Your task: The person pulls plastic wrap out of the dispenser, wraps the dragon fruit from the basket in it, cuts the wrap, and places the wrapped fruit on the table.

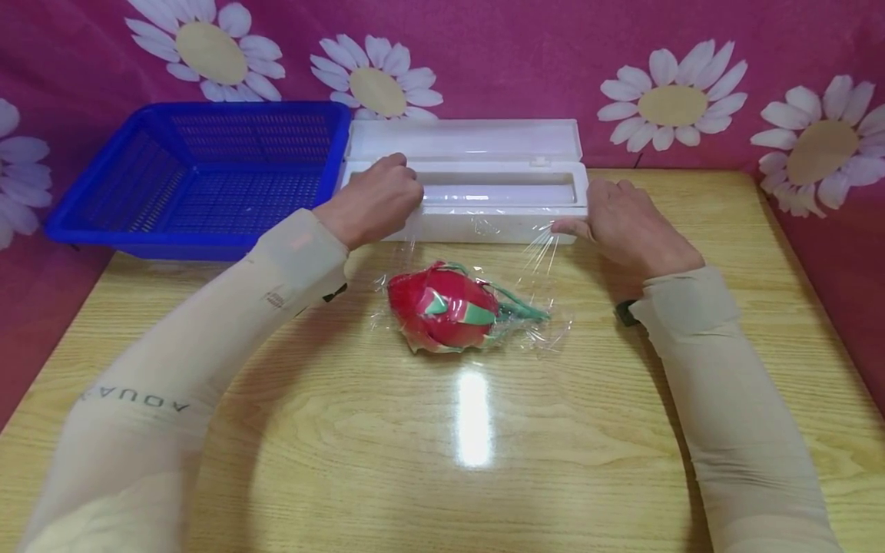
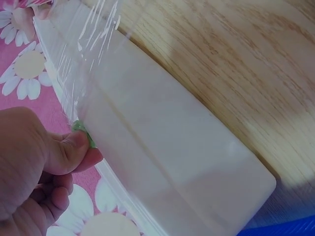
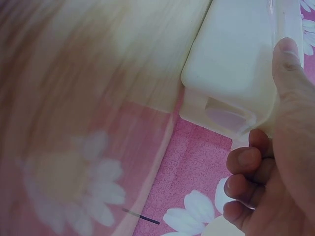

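Note:
A red dragon fruit [image 1: 449, 307] with green scales lies on its side, wrapped in clear cling film [image 1: 542, 250]. That film still runs back to a white cling film dispenser [image 1: 484, 223], whose lid stands raised with a roll visible inside. At the dispenser's left part is my left hand [image 1: 382, 201]; its thumb and finger pinch a small green slider [image 2: 82, 132] at the front top edge, beside the gathered film. My right hand [image 1: 632, 229] grips the dispenser's right end, thumb [image 3: 288, 64] along the front edge and fingers curled at the end face.
A blue plastic basket [image 1: 200, 240] stands left of the dispenser, close against it. Behind them hangs a pink flowered cloth [image 1: 512, 61]. Everything rests on a wood-grain table [image 1: 387, 461].

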The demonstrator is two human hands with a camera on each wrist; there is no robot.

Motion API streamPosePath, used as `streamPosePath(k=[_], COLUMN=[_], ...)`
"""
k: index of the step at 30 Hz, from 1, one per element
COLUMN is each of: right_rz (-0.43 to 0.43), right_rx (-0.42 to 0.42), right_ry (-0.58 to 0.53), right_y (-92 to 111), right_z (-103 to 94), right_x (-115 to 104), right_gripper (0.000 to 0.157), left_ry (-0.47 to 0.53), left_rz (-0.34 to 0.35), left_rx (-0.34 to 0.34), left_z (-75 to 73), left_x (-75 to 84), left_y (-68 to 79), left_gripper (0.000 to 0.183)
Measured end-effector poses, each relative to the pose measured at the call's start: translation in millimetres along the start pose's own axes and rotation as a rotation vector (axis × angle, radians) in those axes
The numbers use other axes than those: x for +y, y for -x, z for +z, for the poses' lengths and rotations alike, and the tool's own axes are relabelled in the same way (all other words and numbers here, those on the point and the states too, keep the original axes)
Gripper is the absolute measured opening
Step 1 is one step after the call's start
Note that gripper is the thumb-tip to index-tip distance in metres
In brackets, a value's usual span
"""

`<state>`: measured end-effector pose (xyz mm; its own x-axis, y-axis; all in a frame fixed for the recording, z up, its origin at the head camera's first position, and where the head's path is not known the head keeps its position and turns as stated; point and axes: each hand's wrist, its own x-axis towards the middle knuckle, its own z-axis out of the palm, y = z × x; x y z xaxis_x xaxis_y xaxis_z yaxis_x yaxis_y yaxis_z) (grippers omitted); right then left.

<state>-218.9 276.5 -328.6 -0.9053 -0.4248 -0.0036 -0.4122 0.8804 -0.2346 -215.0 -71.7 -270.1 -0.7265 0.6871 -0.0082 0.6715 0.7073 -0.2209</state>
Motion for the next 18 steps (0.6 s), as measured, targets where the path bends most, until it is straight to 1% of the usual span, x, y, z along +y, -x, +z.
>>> streamPosePath(k=[2,5,10,14,18], right_rz=[0.004,0.01,0.006,0.017,0.02], right_rx=[-0.004,-0.005,-0.002,-0.014,-0.015], right_ry=[0.003,0.034,0.042,0.028,0.028], right_y=[1.0,3.3,4.8,4.7,4.1], right_z=[0.0,-0.3,-0.5,-0.6,-0.8], right_x=[-0.5,-1.1,-1.2,-1.1,-0.4], right_gripper=[0.069,0.066,0.066,0.07,0.069], left_ry=[0.007,0.017,0.02,0.011,-0.009], left_rz=[-0.009,-0.019,-0.01,0.026,0.065], left_rx=[-0.012,-0.029,-0.021,0.011,0.033], left_z=[-0.3,-1.0,-1.0,-1.4,-1.9], left_x=[0.7,1.7,2.4,3.8,6.4], left_y=[-0.8,-2.1,-3.6,-5.9,-9.8], left_gripper=[0.019,0.019,0.018,0.018,0.018])
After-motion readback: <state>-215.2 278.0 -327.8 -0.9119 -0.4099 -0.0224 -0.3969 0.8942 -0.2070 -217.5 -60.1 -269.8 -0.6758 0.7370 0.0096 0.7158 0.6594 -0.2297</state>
